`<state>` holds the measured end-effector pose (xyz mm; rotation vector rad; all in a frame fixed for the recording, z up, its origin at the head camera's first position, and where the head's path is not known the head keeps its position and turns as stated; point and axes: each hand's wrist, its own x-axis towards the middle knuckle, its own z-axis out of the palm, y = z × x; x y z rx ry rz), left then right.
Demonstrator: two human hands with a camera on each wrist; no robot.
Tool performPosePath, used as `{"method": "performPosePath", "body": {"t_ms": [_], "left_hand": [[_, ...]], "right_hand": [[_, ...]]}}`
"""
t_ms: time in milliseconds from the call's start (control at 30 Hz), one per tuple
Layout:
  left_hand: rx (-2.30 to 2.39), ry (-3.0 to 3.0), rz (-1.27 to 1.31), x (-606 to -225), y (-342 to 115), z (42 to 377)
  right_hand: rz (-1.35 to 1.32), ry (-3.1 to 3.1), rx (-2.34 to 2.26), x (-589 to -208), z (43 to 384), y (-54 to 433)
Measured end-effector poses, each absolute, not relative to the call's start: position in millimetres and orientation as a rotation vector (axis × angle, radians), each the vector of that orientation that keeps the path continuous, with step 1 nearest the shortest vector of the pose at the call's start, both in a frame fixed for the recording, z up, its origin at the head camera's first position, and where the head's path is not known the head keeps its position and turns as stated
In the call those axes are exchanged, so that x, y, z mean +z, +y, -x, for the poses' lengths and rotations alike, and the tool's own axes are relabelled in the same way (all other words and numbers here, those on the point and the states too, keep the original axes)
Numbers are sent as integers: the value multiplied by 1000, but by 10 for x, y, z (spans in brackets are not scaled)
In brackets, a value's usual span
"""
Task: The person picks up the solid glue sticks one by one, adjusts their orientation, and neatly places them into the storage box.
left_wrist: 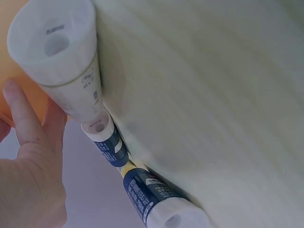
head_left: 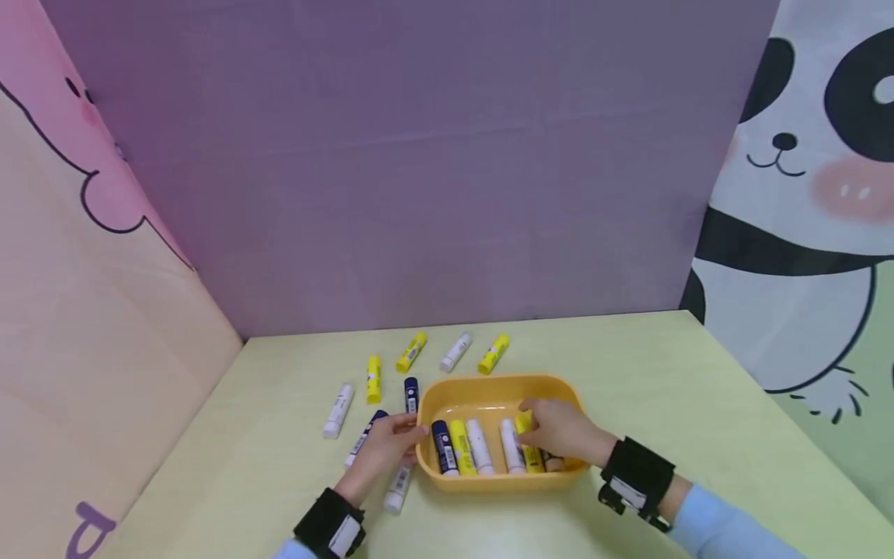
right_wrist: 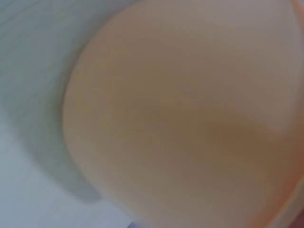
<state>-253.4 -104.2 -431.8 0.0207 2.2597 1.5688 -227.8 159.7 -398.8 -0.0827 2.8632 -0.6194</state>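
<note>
An orange-yellow plastic tray (head_left: 499, 484) stands on the table with a row of glue sticks inside. My left hand (head_left: 386, 446) grips its left rim, thumb over the edge. Inside, at the right end, my right hand (head_left: 564, 431) pinches a yellow glue stick (head_left: 533, 460), its fingertips partly hidden. Left of that lies a white glue stick (head_left: 512, 446); a brown-ended one (head_left: 553, 463) shows under the hand. Farther left in the tray are a navy (head_left: 444, 448), a yellow (head_left: 462, 448) and a white glue stick (head_left: 479, 448). The right wrist view shows mostly the tray's wall (right_wrist: 180, 114).
Several glue sticks lie loose on the table: a white one (head_left: 338, 411), a yellow one (head_left: 373, 379) and others behind the tray. Beside the left hand are navy ones (head_left: 411, 394) and a white one (head_left: 399, 487). A purple panel (head_left: 447, 171) borders the table's back.
</note>
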Motion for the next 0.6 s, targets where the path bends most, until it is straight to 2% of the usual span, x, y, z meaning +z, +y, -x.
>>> {"method": "performPosePath", "body": {"t_ms": [600], "left_hand": [[1582,2286,-65,-4280,-1080,2479]], "right_hand": [[163,3085,-522,-3858,2290,1912]]}}
